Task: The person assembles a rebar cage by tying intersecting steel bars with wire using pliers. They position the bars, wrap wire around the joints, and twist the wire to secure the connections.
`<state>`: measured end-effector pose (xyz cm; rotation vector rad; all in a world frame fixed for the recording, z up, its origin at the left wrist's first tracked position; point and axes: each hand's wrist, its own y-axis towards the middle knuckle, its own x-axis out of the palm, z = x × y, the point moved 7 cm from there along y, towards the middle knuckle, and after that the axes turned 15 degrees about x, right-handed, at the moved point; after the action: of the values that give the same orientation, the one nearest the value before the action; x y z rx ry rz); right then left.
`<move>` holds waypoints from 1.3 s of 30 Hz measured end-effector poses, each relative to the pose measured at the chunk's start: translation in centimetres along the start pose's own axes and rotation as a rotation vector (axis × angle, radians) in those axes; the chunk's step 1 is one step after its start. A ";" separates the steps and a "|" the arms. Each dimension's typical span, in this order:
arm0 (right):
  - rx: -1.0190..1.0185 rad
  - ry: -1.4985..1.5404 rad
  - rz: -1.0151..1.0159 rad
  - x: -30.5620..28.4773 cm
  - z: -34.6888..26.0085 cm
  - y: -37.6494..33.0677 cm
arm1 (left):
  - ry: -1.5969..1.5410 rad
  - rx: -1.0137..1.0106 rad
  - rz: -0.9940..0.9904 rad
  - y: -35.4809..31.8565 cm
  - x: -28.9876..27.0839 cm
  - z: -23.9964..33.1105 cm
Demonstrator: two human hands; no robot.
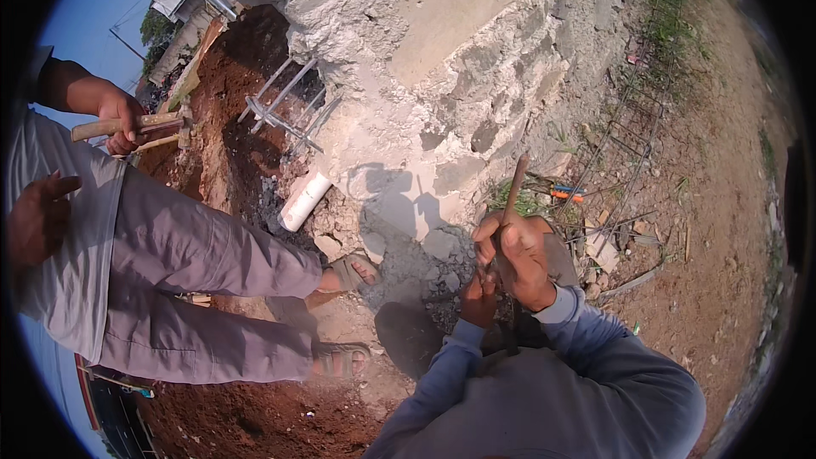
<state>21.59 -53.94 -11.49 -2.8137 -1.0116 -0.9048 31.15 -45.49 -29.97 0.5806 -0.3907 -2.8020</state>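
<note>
My right hand (525,265) is closed around a slim brown stick (516,187), which looks like a wooden handle. The stick points up and away from me; its lower end is hidden in the grip. Just left of and below it, my left hand (478,299) has its fingers drawn together close against the right hand. Whatever those fingers may hold is hidden. Both hands are raised over rubble (438,276) at the foot of a rough, broken concrete and stone wall (484,76).
At the left a person (68,229) stands close by, holding a wooden-handled tool (127,127). Bent steel bars (285,102) jut from the wall beside a red earth pit. A white pipe piece (304,201) lies below them. Thin rebar (629,140) and an orange-blue tool (567,194) lie right.
</note>
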 end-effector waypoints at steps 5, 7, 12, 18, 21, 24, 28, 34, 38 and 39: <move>-0.197 -0.794 0.149 -3.2 1.7 -3.8 | 0.133 -0.089 0.087 -2.7 -4.6 -2.5; -0.113 -0.909 0.380 -9.7 4.6 -5.3 | 0.316 -0.228 0.055 -3.1 -6.6 -3.3; 0.524 -1.083 0.960 -33.9 16.6 -11.8 | 0.064 -0.335 0.184 -6.0 -8.8 -8.1; 0.800 -1.150 0.912 -41.2 23.8 -16.5 | 0.351 -0.150 0.028 -3.5 -7.5 -3.2; 0.646 -0.918 0.956 -39.8 24.7 -16.8 | 0.279 -0.181 0.000 -1.3 -7.2 -1.1; 0.555 -0.639 1.009 -37.4 24.1 -16.1 | 0.338 -0.199 0.001 0.4 -7.5 1.6; 0.445 -0.646 0.893 -33.1 19.2 -13.6 | 0.427 -0.057 0.034 2.7 -9.3 5.9; 0.225 -0.866 0.842 -27.5 12.3 -11.6 | 0.437 0.169 0.230 7.3 -15.1 12.9; 0.201 -1.099 0.740 -21.0 10.6 -10.1 | 0.597 0.346 0.279 11.6 -18.6 20.1; 0.173 -1.198 0.702 -19.4 10.7 -10.1 | 0.582 0.345 0.310 12.1 -20.1 20.5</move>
<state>9.07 -54.98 -32.36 -3.0056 0.0486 0.9584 42.74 -46.57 -1.10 1.2413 -0.7595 -2.1530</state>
